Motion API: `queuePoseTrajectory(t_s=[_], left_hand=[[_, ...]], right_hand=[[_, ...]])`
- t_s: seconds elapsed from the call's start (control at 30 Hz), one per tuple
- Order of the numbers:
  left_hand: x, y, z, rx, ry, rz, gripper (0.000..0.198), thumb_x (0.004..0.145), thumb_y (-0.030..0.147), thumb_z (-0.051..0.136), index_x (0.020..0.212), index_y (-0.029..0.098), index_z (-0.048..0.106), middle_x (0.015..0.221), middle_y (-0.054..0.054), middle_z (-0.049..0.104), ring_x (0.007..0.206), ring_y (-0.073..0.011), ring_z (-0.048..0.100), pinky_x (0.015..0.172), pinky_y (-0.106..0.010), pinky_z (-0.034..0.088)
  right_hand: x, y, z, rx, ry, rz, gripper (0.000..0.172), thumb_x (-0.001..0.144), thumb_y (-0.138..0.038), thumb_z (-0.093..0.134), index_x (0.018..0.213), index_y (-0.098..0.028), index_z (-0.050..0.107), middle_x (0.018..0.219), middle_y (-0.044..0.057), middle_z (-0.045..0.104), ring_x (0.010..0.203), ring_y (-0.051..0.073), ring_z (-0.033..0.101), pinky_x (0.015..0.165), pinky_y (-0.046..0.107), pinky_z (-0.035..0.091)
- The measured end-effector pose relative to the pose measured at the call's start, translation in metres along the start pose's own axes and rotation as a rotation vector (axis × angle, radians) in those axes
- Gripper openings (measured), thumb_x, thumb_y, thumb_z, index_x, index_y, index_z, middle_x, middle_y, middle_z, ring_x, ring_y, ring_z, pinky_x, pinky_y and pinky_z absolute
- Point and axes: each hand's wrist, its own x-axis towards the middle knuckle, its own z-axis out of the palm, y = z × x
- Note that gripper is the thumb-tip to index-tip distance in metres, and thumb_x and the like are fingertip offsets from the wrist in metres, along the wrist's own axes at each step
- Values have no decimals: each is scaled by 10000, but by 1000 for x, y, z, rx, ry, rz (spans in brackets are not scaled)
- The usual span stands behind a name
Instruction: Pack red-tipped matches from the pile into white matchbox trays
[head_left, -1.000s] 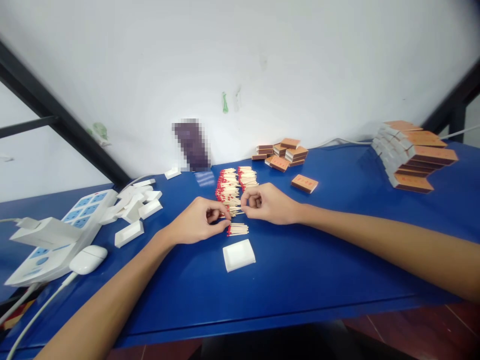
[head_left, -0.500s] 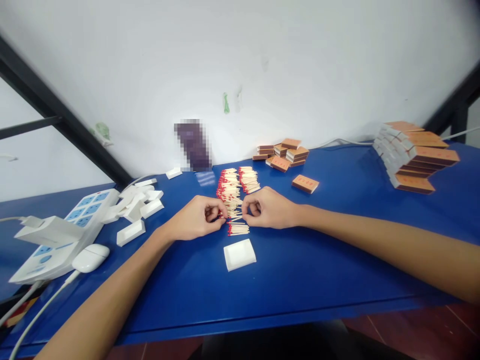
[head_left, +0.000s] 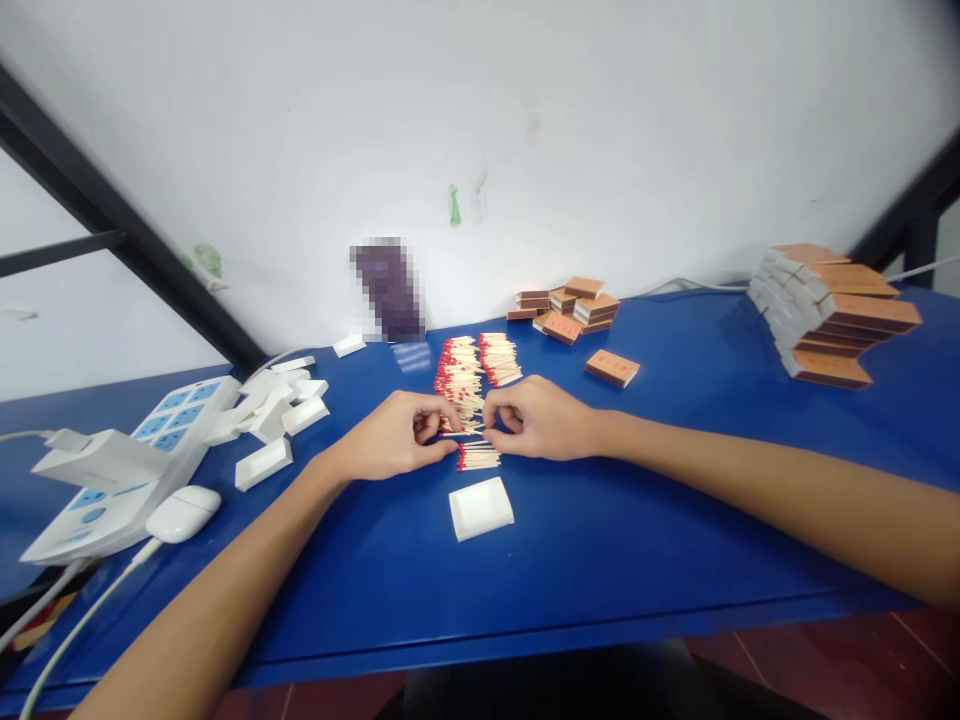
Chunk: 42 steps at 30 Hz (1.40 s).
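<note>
Both my hands are at a pile of red-headed matches (head_left: 459,378) on the blue table. My left hand (head_left: 397,437) is at the head side, its thumb and index fingertips slightly apart, the other fingers curled. Opposite it, my right hand (head_left: 536,420) has thumb and index finger pinched at the plain end of a match (head_left: 466,433) lying between the hands. Just below the fingers lies a small row of matches (head_left: 478,457), heads to the left. Nearer me sits a white matchbox tray (head_left: 481,508). Another match group (head_left: 499,358) lies behind my right hand.
Several white trays (head_left: 270,410) lie at the left beside a power strip (head_left: 176,415) with a white charger (head_left: 97,460) and cables. Orange matchboxes (head_left: 577,310) are heaped at the wall, one box (head_left: 613,367) apart. A tall matchbox stack (head_left: 832,310) stands at right.
My left thumb and index finger have parted from a pinch. The right hand has barely moved. The small row of matches and the tray stay in place.
</note>
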Motion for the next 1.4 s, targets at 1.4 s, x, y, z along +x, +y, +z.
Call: queuePoseTrajectory(t_s=[1.4], left_hand=[[3, -1, 4, 85, 81, -12, 126, 884, 267, 566, 852, 171, 642, 564, 67, 430, 511, -81, 385, 524, -201, 324]], right_hand=[[-1, 5, -1, -6, -83, -123, 73, 806, -197, 625, 770, -179, 686, 546, -60, 515, 523, 85, 477, 595, 237, 310]])
